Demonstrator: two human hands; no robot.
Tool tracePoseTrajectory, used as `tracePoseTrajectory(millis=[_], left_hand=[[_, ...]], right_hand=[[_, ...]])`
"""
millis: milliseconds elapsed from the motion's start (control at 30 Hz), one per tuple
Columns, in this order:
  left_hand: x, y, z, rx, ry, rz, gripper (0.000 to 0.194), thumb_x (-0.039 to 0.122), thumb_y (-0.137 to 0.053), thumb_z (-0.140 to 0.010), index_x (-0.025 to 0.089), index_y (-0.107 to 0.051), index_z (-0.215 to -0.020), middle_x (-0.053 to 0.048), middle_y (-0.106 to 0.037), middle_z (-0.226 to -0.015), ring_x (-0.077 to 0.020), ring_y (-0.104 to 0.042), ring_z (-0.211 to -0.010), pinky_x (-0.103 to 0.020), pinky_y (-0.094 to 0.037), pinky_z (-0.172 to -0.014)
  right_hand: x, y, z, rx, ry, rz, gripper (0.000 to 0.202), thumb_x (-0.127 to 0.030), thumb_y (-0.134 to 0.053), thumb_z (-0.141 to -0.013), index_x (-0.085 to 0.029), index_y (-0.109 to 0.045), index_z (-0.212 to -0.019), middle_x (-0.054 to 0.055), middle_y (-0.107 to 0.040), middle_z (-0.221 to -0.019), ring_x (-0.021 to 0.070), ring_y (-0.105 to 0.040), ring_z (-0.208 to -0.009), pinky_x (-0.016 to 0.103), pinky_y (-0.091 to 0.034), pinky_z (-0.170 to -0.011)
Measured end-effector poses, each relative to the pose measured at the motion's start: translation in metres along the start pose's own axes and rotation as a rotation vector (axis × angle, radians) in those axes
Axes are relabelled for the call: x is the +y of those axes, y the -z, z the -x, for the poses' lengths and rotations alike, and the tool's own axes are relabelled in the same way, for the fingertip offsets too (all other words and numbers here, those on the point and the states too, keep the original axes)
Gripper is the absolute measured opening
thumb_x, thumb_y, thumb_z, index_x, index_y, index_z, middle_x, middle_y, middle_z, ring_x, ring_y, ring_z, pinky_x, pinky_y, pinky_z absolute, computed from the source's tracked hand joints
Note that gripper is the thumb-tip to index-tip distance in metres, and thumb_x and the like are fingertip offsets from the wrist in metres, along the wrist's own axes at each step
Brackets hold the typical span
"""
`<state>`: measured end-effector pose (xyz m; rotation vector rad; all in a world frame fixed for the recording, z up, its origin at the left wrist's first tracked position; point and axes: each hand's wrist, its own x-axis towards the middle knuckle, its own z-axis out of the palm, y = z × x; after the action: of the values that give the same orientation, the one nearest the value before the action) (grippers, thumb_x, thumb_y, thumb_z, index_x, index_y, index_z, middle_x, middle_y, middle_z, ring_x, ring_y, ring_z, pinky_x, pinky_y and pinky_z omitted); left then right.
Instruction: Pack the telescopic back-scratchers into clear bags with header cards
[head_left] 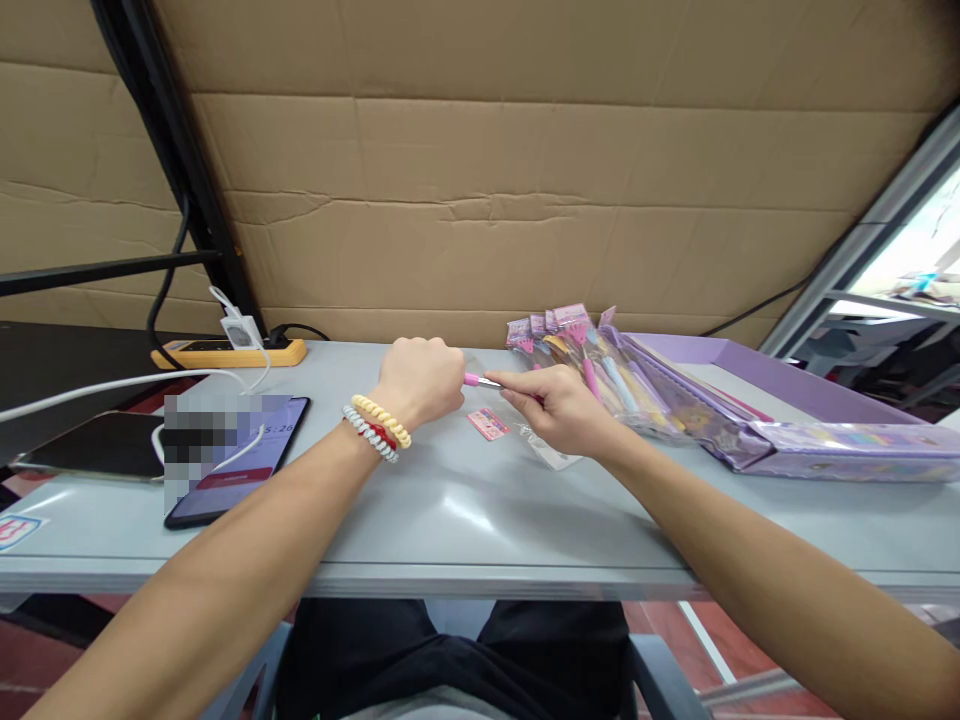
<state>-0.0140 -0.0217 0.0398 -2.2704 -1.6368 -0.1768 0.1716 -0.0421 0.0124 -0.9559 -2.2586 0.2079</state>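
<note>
Fingers wrapped, my left hand (421,382) grips one end of a thin pink pen-like item (472,380) above the table's middle. A silvery part of it reaches to my right hand (553,402), whose thumb and fingertips pinch that end. Below, between the hands, a small pink and white card (489,424) lies on the grey table (450,520). Clear plastic packaging (551,450) lies under my right hand. Behind that hand are several packaged items with pink and blue handles (592,375).
An open purple box (750,445) stands at the right. On the left lie a phone (247,480), a dark tablet-like device (97,445) and a yellow power strip (285,352) with white cables. Cardboard (487,150) rises behind the table.
</note>
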Motion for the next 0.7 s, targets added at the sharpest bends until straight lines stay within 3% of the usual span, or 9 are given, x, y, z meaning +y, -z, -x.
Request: tracePoseTrajectory(millis=[267,400,533,600,700], left_hand=[[-0.002,-0.013,-0.003,-0.026,-0.036,0.04,0.029,0.023,-0.049,-0.071,0.016,-0.072,-0.088,-0.015,-0.067,-0.077,-0.0276,-0.064,-0.08,-0.035,-0.04,-0.065],[-0.006,-0.026,-0.009,-0.009,-0.049,0.075,0.029,0.023,-0.047,-0.072,0.018,-0.071,-0.086,-0.014,-0.068,-0.078,-0.027,-0.065,-0.079,-0.034,-0.04,-0.063],[-0.012,-0.032,-0.012,0.142,-0.07,0.138,0.023,0.025,-0.046,-0.073,0.02,-0.068,-0.077,-0.01,-0.07,-0.076,-0.0256,-0.065,-0.078,-0.036,-0.04,-0.068],[-0.016,-0.033,-0.013,0.188,-0.072,0.177,0.019,0.025,-0.047,-0.073,0.02,-0.065,-0.073,-0.008,-0.07,-0.076,-0.0242,-0.064,-0.077,-0.037,-0.04,-0.072],[-0.022,-0.035,-0.013,0.132,0.015,0.262,0.018,0.029,-0.045,-0.076,0.022,-0.061,-0.071,-0.007,-0.069,-0.077,-0.0233,-0.063,-0.076,-0.034,-0.039,-0.065]], right_hand=[[0.006,-0.006,0.0,-0.058,0.013,0.025,0.042,-0.023,-0.042,-0.086,-0.013,-0.066,-0.119,-0.004,-0.032,-0.051,0.0093,-0.023,-0.049,0.024,-0.022,-0.049],[0.01,-0.008,-0.001,-0.149,-0.074,-0.052,0.047,-0.02,-0.05,-0.08,-0.012,-0.06,-0.125,-0.005,-0.038,-0.053,0.0088,-0.027,-0.051,0.023,-0.025,-0.05],[0.01,0.001,-0.002,-0.233,-0.193,-0.346,0.058,-0.018,-0.056,-0.073,-0.015,-0.053,-0.131,0.002,-0.063,-0.077,0.0107,-0.044,-0.06,0.023,-0.034,-0.055],[0.012,0.005,-0.003,-0.258,-0.231,-0.561,0.058,-0.022,-0.061,-0.071,-0.015,-0.054,-0.127,0.008,-0.066,-0.093,0.0115,-0.048,-0.062,0.024,-0.037,-0.052],[0.018,0.01,-0.004,-0.239,-0.239,-0.891,0.057,-0.036,-0.063,-0.07,-0.015,-0.055,-0.122,0.014,-0.064,-0.105,0.0138,-0.054,-0.061,0.026,-0.04,-0.048]])
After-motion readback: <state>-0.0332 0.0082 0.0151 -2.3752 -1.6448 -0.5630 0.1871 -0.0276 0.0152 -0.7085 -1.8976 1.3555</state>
